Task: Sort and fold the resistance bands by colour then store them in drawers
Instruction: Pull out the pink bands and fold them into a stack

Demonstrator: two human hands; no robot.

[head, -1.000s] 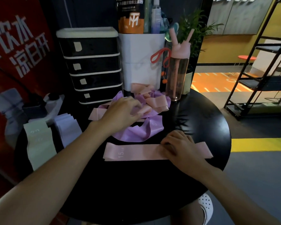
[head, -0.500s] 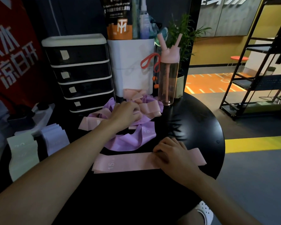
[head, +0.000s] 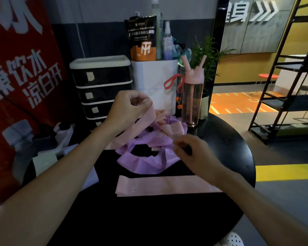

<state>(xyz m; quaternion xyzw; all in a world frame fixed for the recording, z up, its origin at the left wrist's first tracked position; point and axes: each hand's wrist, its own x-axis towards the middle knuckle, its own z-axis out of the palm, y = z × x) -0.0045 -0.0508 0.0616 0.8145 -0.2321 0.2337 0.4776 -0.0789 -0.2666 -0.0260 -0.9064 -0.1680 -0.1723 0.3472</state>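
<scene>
My left hand point(head: 130, 107) grips one end of a pink band point(head: 146, 119) and holds it raised above the tangled pile. My right hand point(head: 190, 150) pinches the same band lower down, at the pile's right side. The pile mixes purple bands point(head: 142, 162) with more pink ones. One flattened pink band point(head: 160, 185) marked 15 lies across the round black table point(head: 235, 153) in front of the pile. A black drawer unit point(head: 101, 86) with white trim stands at the back left, its drawers closed.
A pale green band point(head: 43, 162) and a light lilac stack lie at the table's left edge. Behind the pile stand a white bin point(head: 153, 82) holding a pouch and bottles, and a pink bottle point(head: 192, 98). A black metal rack point(head: 288, 86) stands at right.
My left hand rose from the pile with a pink band in its grip. My right hand left the flat pink band and moved up to the pile. The camera tilted upward.
</scene>
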